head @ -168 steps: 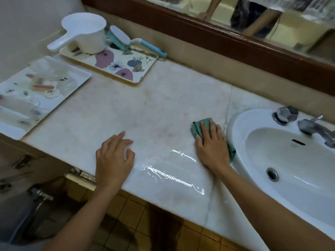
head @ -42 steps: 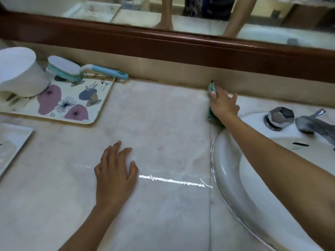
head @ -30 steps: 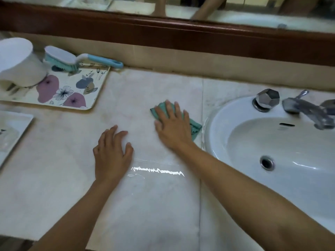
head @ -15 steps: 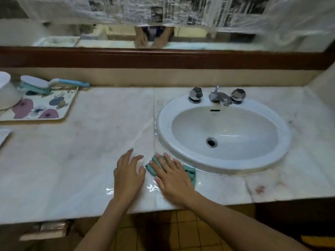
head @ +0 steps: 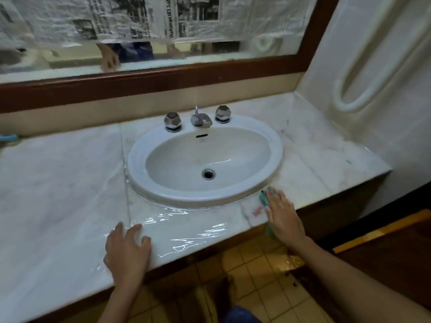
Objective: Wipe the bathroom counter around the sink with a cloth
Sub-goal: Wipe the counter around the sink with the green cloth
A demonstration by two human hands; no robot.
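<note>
1. Head view: right hand (head: 283, 217), grip flat and wide, presses the cloth (head: 264, 197) on the table (head: 58, 183) by the front-right rim of the sink (head: 277, 148); part of it hangs over the edge (it could slide off).
2. Left hand (head: 127, 250), grip wide and empty, leans on wet marble and may slip.
3. Red stain (head: 257, 212) lies just beside the cloth; taps (head: 172, 122) crowd the back strip.

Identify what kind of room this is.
A bathroom, probably a domestic one. An oval white sink is set into a marble counter. A chrome faucet with two faceted knobs sits at the back of the basin. A wood-framed mirror runs along the wall above.
</note>
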